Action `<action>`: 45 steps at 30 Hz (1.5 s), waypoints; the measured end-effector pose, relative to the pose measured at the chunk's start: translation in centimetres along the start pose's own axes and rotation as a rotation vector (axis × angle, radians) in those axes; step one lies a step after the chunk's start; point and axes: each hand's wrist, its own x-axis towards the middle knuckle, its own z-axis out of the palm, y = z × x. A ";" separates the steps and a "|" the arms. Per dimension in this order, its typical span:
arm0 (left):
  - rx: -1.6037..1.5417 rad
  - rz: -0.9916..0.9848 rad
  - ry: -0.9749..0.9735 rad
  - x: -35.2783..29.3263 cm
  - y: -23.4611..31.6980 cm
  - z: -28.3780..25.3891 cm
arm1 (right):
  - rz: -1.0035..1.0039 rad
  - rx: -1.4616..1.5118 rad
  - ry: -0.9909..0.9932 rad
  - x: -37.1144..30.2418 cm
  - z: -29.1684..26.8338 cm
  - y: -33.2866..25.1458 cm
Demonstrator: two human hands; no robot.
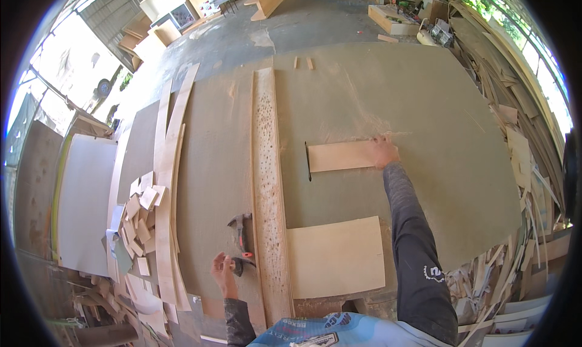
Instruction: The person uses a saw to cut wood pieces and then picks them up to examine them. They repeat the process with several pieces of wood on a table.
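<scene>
My right hand [383, 151] reaches far forward, its fingers bent over the right end of a narrow light wooden board [342, 156] lying flat. A thin black strip [308, 161] stands across that board's left end. My left hand [224, 274] is low, palm partly up, with fingers loosely curled and apart; I see nothing between them. Beside it, a claw hammer [240, 230] with a red and black handle lies by a long raised wooden strip. A small black object [244, 266] is close to my left fingertips; whether they touch it is unclear.
The long strip [268, 165], its face speckled with holes, crosses the large grey-brown sheet [448, 134]. A wide pale panel [336, 257] lies nearest me. Leftward are long slats [170, 165] and a pile of small wood blocks [138, 225]. Scrap wood [485, 286] heaps up at right.
</scene>
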 end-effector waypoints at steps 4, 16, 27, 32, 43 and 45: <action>0.115 0.010 0.124 -1.2 1.4 -1.5 | 0.028 0.044 -0.131 -4.1 -4.3 1.0; 0.384 0.331 -0.186 -4.0 2.2 8.3 | -0.241 0.209 -0.001 -15.0 -4.4 -3.5; 0.588 0.458 -0.723 -8.9 3.1 14.1 | -0.340 0.301 -0.220 -13.6 -1.3 -6.8; 0.722 0.542 -0.710 -6.7 2.0 15.3 | -0.193 0.372 -0.008 -15.0 0.2 -9.0; 1.155 0.703 -1.024 2.8 3.7 22.7 | -0.124 0.276 0.088 -16.2 1.3 -10.7; 1.209 0.631 -1.101 2.8 4.5 23.9 | -0.168 0.320 0.148 -16.8 1.6 -9.8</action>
